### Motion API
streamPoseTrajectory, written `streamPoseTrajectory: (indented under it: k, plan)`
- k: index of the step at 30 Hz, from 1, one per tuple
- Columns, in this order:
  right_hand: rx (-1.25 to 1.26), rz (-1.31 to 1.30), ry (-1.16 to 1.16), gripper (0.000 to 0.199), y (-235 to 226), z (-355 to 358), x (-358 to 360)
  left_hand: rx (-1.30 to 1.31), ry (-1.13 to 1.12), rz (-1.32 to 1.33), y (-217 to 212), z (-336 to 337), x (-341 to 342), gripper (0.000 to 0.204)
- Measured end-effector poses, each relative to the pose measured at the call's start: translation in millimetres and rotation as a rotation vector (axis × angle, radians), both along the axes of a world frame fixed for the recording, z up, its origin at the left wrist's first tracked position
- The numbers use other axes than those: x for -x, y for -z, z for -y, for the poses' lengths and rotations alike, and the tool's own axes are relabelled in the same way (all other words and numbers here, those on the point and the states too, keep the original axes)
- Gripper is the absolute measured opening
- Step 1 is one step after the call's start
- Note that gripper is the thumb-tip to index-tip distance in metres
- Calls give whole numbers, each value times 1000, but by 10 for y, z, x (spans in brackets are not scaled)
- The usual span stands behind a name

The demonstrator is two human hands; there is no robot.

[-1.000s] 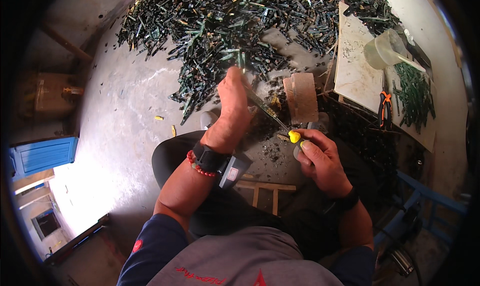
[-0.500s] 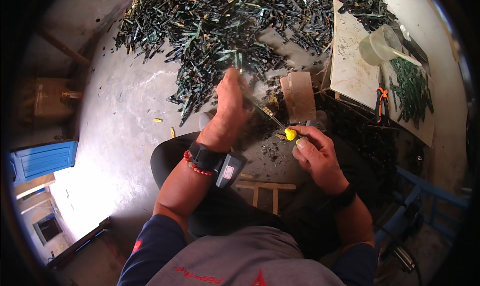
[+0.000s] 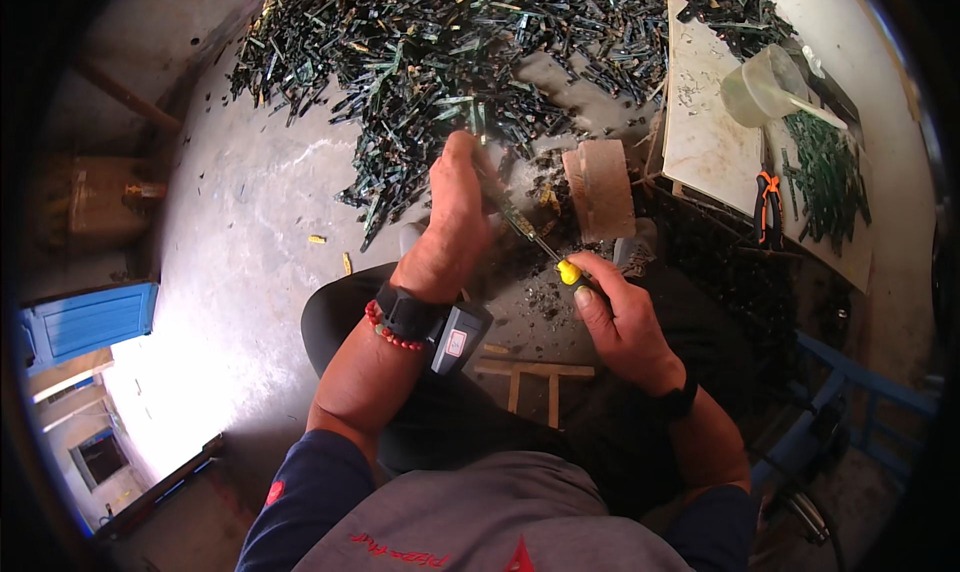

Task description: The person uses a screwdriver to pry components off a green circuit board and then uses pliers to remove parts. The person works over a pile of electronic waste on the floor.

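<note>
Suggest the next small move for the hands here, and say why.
Probably push the yellow-handled screwdriver a little further along the thin dark green strip. The right hand grips its handle, its tip meets the strip pinched in the left hand, and dark scraps lie below.

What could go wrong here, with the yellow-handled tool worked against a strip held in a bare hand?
1. The thin metal tool with the yellow handle, in the right hand, points toward the bare left hand; a slip might jab it.
2. The left hand grips a thin dark green strip; it may have sharp edges.
3. The large heap of dark green strips lies close, so scraps could scatter underfoot.
</note>
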State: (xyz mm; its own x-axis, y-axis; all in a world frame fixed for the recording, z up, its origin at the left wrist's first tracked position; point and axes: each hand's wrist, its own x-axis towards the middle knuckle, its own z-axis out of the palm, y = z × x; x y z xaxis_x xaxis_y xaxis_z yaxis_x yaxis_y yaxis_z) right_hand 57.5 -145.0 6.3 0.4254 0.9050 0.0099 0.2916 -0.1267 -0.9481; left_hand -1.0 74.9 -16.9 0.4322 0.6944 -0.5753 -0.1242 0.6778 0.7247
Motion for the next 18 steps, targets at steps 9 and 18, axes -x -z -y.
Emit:
streamPoseTrajectory:
  k: [9,18]
  plan:
    - [98,-1255,62,28,-131,35,-73,-38,45,6,34,-21,-40,26]
    - [135,-1213,43,29,-211,-43,-51,-6,52,-1,10,-24,-5,31]
